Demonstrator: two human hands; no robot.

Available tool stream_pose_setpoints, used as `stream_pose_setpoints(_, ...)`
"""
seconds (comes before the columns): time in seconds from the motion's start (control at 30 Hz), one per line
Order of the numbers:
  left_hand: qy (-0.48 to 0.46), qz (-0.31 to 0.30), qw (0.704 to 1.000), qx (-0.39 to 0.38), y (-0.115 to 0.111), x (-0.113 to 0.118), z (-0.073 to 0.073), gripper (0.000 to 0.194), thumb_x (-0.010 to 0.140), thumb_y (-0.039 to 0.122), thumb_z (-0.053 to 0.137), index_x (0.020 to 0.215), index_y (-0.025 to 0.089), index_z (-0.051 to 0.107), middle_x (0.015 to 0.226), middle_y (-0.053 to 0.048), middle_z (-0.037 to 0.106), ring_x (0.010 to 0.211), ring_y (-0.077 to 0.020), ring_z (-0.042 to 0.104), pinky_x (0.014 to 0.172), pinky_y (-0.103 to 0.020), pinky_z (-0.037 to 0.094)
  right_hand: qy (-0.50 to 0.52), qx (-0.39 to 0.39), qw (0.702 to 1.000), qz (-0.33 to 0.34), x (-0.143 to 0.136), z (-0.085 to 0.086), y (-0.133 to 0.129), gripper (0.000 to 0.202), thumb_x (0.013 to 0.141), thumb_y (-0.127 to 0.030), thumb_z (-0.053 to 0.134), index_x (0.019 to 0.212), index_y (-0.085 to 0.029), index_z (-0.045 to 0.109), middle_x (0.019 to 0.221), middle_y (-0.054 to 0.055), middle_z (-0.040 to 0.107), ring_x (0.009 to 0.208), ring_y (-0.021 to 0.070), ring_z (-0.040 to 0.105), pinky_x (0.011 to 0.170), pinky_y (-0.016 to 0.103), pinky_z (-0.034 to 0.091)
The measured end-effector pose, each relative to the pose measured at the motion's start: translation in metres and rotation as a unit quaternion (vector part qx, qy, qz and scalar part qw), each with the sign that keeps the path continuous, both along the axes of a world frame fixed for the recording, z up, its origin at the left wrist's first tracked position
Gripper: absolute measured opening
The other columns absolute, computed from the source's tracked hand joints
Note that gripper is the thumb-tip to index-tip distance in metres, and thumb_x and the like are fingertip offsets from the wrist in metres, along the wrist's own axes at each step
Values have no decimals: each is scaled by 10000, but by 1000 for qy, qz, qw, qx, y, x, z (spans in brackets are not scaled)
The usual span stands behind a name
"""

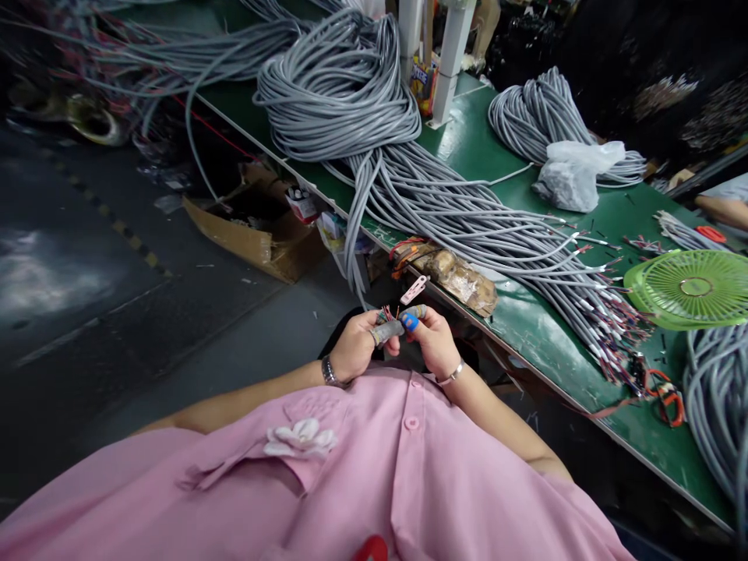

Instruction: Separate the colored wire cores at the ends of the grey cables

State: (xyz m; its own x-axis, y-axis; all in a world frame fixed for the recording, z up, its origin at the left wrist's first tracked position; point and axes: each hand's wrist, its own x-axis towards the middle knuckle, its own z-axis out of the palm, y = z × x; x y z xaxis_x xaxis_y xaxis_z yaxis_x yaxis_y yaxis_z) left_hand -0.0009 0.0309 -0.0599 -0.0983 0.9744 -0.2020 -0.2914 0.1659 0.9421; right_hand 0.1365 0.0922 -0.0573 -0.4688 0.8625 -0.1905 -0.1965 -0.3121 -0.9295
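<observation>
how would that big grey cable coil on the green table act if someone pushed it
The grey cable coil would probably feel heavy, given its many packed strands. It likely flexes rather than tips, since its loops slump low. Its long tail of cables may drag along.

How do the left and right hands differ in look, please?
The left hand wears a dark, wide wristband; the right hand wears a slimmer, silvery bracelet. The right hand has a blue thumb wrap; none shows on the left hand. Both hands have grey finger wraps, close to the wires.
</observation>
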Motion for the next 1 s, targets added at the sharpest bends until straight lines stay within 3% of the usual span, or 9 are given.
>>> stream_pose_setpoints(0.13, -43, 30, 999, 1, 1, 0, 2, 112, 768, 251, 648, 742, 145, 621, 533, 8, 611, 451, -116, 541, 485, -245, 410, 34, -27, 999, 18, 3, -4, 4, 233, 729, -368, 736, 786, -166, 636, 643, -28, 552, 544, 76, 450, 535, 214, 396)
stream_pose_setpoints(0.27, -88, 61, 994, -3, 3, -3, 10, 99, 743, 233, 662, 736, 144, 618, 474, 30, 568, 389, -97, 482, 444, -239, 400, 89, -118, 989, 20, 6, -6, 19, 338, 787, -501, 645, 854, -169, 637, 704, -15, 557, 539, 74, 438, 524, 215, 425)
stream_pose_setpoints(0.37, -123, 53, 991, -4, 7, -6, 15, 101, 727, 230, 667, 719, 145, 613, 442, 34, 548, 366, -92, 466, 448, -241, 408, 114, -185, 973, 77, 4, -3, 32, 402, 787, -549, 622, 916, -169, 638, 789, 7, 595, 561, 76, 461, 509, 205, 432)
stream_pose_setpoints(0.43, -158, 32, 987, -12, 11, -7, 17, 112, 713, 238, 678, 721, 150, 608, 434, 36, 541, 353, -89, 454, 449, -245, 411, 123, -183, 970, 106, 0, 0, 37, 396, 774, -535, 648, 938, -175, 637, 813, 9, 607, 568, 76, 467, 510, 202, 433)
stream_pose_setpoints(0.5, -191, 4, 981, -25, 14, -9, 20, 125, 696, 243, 689, 726, 150, 611, 432, 35, 537, 341, -87, 441, 438, -248, 405, 115, -137, 981, 79, -5, 1, 37, 358, 763, -510, 674, 886, -175, 637, 751, -5, 597, 539, 70, 442, 498, 195, 410)
stream_pose_setpoints(0.63, -234, -34, 970, -50, 22, -14, 23, 123, 687, 239, 688, 705, 139, 617, 416, 32, 510, 335, -82, 419, 428, -249, 391, 26, 15, 996, -78, -12, -6, 34, 372, 763, -526, 665, 710, -162, 611, 585, -21, 550, 477, 65, 398, 465, 193, 341)
stream_pose_setpoints(0.7, -248, -49, 966, -57, 25, -16, 22, 114, 686, 229, 680, 705, 135, 619, 414, 31, 503, 332, -80, 412, 420, -246, 378, 15, 38, 995, -96, -13, -9, 33, 419, 782, -576, 613, 718, -162, 618, 613, -6, 571, 491, 72, 421, 479, 203, 356)
stream_pose_setpoints(0.87, -255, -65, 962, -72, 28, -16, 15, 94, 687, 210, 660, 720, 129, 625, 408, 31, 501, 315, -80, 402, 407, -245, 368, 122, -104, 987, -4, -16, -4, 37, 463, 761, -625, 609, 828, -169, 648, 706, 2, 580, 570, 87, 475, 541, 214, 442)
stream_pose_setpoints(1.0, -249, -63, 962, -88, 28, -14, 10, 86, 694, 203, 654, 703, 130, 610, 412, 29, 510, 311, -80, 404, 397, -243, 364, 166, -143, 975, -31, -19, 0, 39, 349, 759, -513, 688, 798, -168, 645, 669, -18, 556, 584, 80, 482, 553, 187, 442)
